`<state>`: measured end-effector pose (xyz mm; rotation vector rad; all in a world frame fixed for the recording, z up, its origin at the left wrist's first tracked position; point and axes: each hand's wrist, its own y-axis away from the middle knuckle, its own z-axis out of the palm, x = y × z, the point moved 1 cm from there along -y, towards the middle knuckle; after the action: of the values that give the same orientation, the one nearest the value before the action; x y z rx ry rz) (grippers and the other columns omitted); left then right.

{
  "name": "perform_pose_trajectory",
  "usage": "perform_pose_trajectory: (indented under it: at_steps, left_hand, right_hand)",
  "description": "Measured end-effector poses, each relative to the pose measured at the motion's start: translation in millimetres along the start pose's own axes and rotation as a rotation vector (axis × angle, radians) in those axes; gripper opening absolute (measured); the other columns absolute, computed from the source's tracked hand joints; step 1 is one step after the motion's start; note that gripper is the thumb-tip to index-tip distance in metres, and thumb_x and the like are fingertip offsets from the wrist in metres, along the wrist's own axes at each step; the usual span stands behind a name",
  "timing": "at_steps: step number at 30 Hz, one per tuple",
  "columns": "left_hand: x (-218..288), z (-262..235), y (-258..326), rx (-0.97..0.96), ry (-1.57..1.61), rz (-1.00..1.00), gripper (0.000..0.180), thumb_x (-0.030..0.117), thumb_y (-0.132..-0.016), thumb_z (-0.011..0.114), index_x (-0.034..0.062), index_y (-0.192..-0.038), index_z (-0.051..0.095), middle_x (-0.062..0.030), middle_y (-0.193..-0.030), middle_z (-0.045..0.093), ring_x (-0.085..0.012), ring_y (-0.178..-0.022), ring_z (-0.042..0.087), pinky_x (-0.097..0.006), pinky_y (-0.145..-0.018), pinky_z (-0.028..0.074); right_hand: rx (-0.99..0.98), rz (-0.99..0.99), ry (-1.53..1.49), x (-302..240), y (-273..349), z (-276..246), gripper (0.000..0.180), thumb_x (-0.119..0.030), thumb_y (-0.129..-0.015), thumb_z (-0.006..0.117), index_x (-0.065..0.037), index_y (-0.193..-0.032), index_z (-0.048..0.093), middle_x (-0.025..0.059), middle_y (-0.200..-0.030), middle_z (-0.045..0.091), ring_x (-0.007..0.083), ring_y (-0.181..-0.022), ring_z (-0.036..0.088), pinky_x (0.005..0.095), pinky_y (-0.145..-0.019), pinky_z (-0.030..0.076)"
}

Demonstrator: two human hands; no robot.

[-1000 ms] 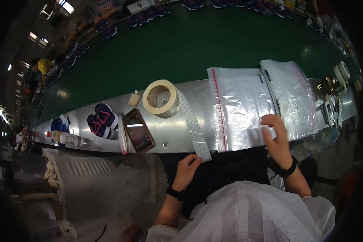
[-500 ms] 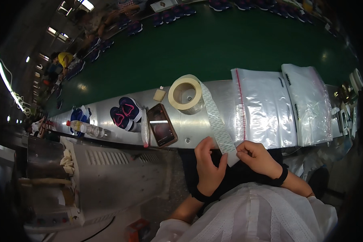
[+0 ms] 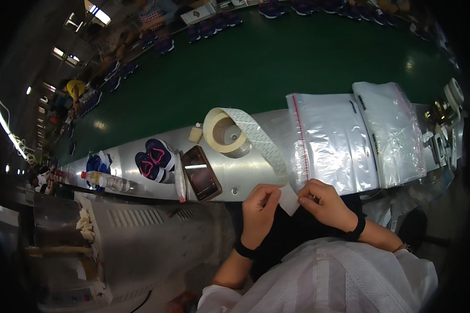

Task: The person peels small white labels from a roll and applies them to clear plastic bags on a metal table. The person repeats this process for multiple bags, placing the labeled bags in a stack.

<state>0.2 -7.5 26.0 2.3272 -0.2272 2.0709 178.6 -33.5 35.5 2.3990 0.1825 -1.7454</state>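
Note:
A roll of stickers on pale backing (image 3: 212, 136) stands on the metal ledge. Its unwound strip (image 3: 260, 140), covered in small print, runs down to the ledge's near edge. There my left hand (image 3: 258, 211) pinches the strip between thumb and fingers. My right hand (image 3: 326, 206) is closed on the strip's blank white end (image 3: 289, 200), thumb against fingertips. Both wrists wear black bands. Just right of the strip lies a stack of clear plastic bags (image 3: 331, 141) with a red edge line, and a second bag stack (image 3: 391, 135) overlaps it.
Left of the roll lie a phone (image 3: 201, 173), a small yellowish block (image 3: 195, 135), dark shoes with pink trim (image 3: 155, 159) and a plastic bottle (image 3: 109, 181). Beyond the ledge a green conveyor belt (image 3: 277, 57) carries shoes along its far side. A metal machine (image 3: 156, 235) stands at lower left.
My left hand has closed from a loose curl to a pinch on the strip. The strip now bows more, and the roll's outer layer has loosened. The whole view has shifted slightly.

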Motion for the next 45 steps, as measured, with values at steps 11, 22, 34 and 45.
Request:
perform_pose_trajectory:
  at_steps: [11, 22, 34, 45]
  left_hand:
    - [5, 67, -50, -0.308, 0.446, -0.137, 0.022, 0.017, -0.096, 0.046, -0.0014, -0.106, 0.053, -0.0069, -0.097, 0.059, -0.0122, -0.087, 0.057, -0.026, -0.079, 0.046]
    - [-49, 102, -76, -0.354, 1.013, -0.573, 0.032, 0.027, -0.097, 0.039, 0.0002, -0.112, 0.049, -0.0128, -0.11, 0.055, -0.0264, -0.107, 0.055, -0.039, -0.094, 0.044]
    - [-40, 169, -117, -0.837, 0.325, -0.659, 0.027, 0.01, -0.088, 0.039, -0.002, -0.107, 0.054, -0.013, -0.093, 0.06, -0.021, -0.083, 0.062, -0.035, -0.068, 0.055]
    - [7, 67, -64, -0.635, 0.641, -0.727, 0.039, 0.032, -0.097, 0.04, -0.0002, -0.12, 0.041, -0.022, -0.118, 0.051, -0.0329, -0.097, 0.061, -0.039, -0.08, 0.052]
  right_hand:
    - [0.589, -0.187, 0.683, 30, -20, -47, 0.025, -0.017, -0.07, 0.072, -0.003, -0.08, 0.055, 0.0104, -0.095, 0.052, 0.0293, -0.092, 0.049, 0.0375, -0.077, 0.04]
    - [0.71, -0.158, 0.313, 71, -17, -65, 0.007, -0.004, -0.081, 0.055, -0.001, -0.078, 0.049, 0.0126, -0.089, 0.05, 0.0276, -0.084, 0.049, 0.036, -0.077, 0.039]
    - [0.473, -0.228, 0.18, 36, -1, -83, 0.005, -0.006, -0.086, 0.051, -0.002, -0.084, 0.052, 0.0096, -0.102, 0.051, 0.0211, -0.097, 0.05, 0.0295, -0.087, 0.038]
    - [0.405, -0.343, 0.704, 27, 21, -54, 0.034, -0.01, -0.064, 0.071, -0.006, -0.096, 0.06, 0.0116, -0.097, 0.056, 0.0304, -0.088, 0.055, 0.0369, -0.07, 0.047]
